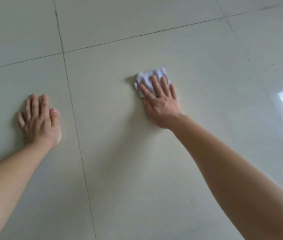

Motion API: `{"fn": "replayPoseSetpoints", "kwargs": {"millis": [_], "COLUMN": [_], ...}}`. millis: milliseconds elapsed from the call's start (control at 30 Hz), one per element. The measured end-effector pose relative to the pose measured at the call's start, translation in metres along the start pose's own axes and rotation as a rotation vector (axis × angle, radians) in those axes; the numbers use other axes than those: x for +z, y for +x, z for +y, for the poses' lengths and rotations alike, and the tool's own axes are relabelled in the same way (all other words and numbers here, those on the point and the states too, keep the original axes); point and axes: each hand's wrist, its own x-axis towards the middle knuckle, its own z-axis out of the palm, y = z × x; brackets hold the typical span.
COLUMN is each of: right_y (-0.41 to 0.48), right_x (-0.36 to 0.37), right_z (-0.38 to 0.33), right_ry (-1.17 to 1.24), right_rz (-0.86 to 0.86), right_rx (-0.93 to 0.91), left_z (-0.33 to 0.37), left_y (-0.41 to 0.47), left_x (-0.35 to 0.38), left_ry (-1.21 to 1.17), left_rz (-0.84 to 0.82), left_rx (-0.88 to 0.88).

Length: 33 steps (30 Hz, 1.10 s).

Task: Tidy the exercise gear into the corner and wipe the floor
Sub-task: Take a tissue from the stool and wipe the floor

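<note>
The wiping half of the task is under way. The right hand (160, 104) lies flat on a white cloth (146, 78) and presses it to the floor (137, 170). Its grip is spread: 4 fingers straight and slightly fanned over the cloth, nothing curled or pinched. The left hand (38, 122) rests flat on bare tile well to the left, across a grout line (71, 101), with its grip spread too and holding nothing; it looks to be a prop for the body.

No exercise gear and no corner show here, so whether that part is done cannot be told. Wiping in the open suggests the gear is out of the way, but that is only a guess. The tiles show no clear wet or dry boundary, so how much floor is wiped and how much is left cannot be read either.

The cloth sits on the big middle tile, ahead and right of centre, near no grout line. It is a folded pad with its long axis roughly left to right, the right end tilted a little away. Its near edge is hidden under the palm. The fingers point away and slightly left, across that axis.
</note>
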Motion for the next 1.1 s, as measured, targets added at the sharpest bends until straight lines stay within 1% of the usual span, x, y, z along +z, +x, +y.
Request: {"fn": "replayPoseSetpoints", "kwargs": {"millis": [67,167,267,333,400,467,600,700,733,800,867,933,967,1033,1067,1100], "right_y": [-0.005,0.000,0.006,0.016,0.031,0.044,0.069,0.103,0.116,0.138,0.154,0.161,0.161,0.166,0.172,0.180], "right_x": [0.000,-0.003,-0.007,-0.012,-0.023,-0.037,-0.057,-0.059,-0.056,-0.049,-0.044,-0.043,-0.046,-0.054,-0.060,-0.070], "right_z": [0.002,0.010,0.013,0.023,0.045,0.077,0.131,0.124,0.112,0.075,0.035,0.018,0.023,0.058,0.081,0.107], "right_ry": [-0.015,-0.025,-0.033,-0.034,-0.019,-0.012,-0.051,-0.026,-0.030,-0.048,-0.072,-0.077,-0.070,-0.115,-0.164,-0.214], "right_rz": [-0.005,-0.008,-0.019,-0.018,0.007,0.020,0.045,0.098,0.129,0.146,0.085,0.019,0.011,0.038,0.053,0.071], "right_rx": [-0.043,-0.053,-0.086,-0.082,0.001,0.109,0.272,0.403,0.377,0.201,0.007,-0.107,-0.144,-0.184,-0.158,-0.090], "left_z": [0.001,0.017,0.082,0.143,0.200,0.236,0.254,0.255,0.256,0.257,0.257,0.256,0.256,0.255,0.255,0.255], "left_y": [0.000,-0.004,-0.011,-0.013,-0.010,-0.004,0.003,0.002,0.001,0.000,0.000,0.000,0.000,-0.001,-0.002,-0.002], "left_x": [0.001,0.002,0.002,0.008,0.016,0.027,0.045,0.046,0.046,0.045,0.045,0.044,0.044,0.043,0.043,0.043], "left_ry": [-0.004,-0.026,-0.123,-0.133,-0.149,-0.163,-0.105,-0.080,-0.070,-0.053,-0.041,-0.038,-0.036,-0.027,-0.022,-0.019], "left_rz": [-0.004,0.048,0.049,0.017,-0.011,-0.032,0.023,0.032,0.034,0.032,0.015,0.014,0.016,0.006,0.003,0.002], "left_rx": [-0.022,-0.067,-0.110,-0.019,0.068,0.051,-0.019,-0.009,-0.005,-0.002,-0.009,-0.018,-0.018,-0.019,-0.020,-0.021]}}
